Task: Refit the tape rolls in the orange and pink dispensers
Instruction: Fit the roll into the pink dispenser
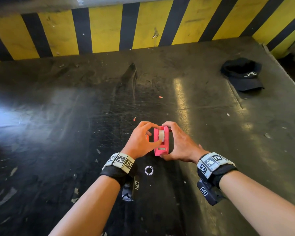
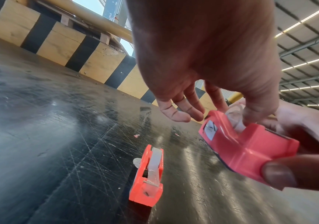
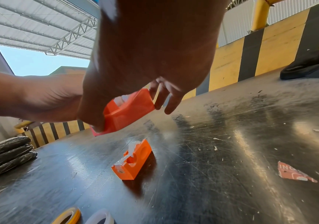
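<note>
1. Both hands are up over the table; it is a dark, glossy top, scratched all over and flecked with pale scraps and a few red bits.
2. The right hand grips the pink dispenser in the air, thumb at the near cutter end, fingers curled over the far end; the dispenser is off the table, tilted.
3. The left hand is at the dispenser's left side; its thumb and a finger rest on the clear roll seated in the slot, the other fingers loosely spread; whether it pinches the roll or only touches it, I cannot tell.
4. The orange dispenser sits on the table below the hands, its own tape drawn down to its cutter; the head view shows only a sliver of it behind the left hand.
5. Two loose rolls lie at the near edge in the right wrist view, one yellow-rimmed, one white.
6. A black cap lies far right on the table; a stack of dark bundles sits off to the left.
7. Behind the table runs a yellow-and-black striped wall; overhead, a corrugated roof on trusses with strip lights, open sky at one side.
</note>
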Demonstrator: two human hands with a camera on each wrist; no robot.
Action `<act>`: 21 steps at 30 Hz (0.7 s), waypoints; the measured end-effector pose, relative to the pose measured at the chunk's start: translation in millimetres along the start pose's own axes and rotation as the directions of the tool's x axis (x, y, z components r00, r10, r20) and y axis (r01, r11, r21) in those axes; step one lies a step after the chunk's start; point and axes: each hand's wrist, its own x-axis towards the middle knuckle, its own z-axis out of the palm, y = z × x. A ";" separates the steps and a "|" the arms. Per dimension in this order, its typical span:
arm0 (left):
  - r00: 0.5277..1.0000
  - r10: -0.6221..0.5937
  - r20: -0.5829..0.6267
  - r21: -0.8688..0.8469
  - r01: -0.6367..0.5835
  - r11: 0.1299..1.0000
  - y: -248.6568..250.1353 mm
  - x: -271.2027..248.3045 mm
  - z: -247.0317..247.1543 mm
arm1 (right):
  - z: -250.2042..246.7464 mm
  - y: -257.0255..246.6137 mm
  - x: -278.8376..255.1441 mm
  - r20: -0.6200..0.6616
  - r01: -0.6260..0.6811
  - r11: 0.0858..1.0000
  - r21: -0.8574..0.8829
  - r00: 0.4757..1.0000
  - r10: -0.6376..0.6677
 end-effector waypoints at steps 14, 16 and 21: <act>0.989 0.143 -0.037 0.101 -0.139 0.985 7.7 -3.1 -15.0 | -2.8 -8.0 4.1 0.025 0.017 0.998 -0.053 1.000 -0.016; 0.982 0.186 -0.025 0.156 -0.180 0.971 9.9 -3.0 -16.3 | -1.8 -8.9 3.7 0.027 0.023 0.998 -0.057 0.999 -0.022; 0.976 0.212 -0.038 0.213 -0.200 0.956 11.9 -4.4 -15.2 | -0.4 -6.4 2.7 0.027 0.028 0.997 -0.073 0.999 -0.026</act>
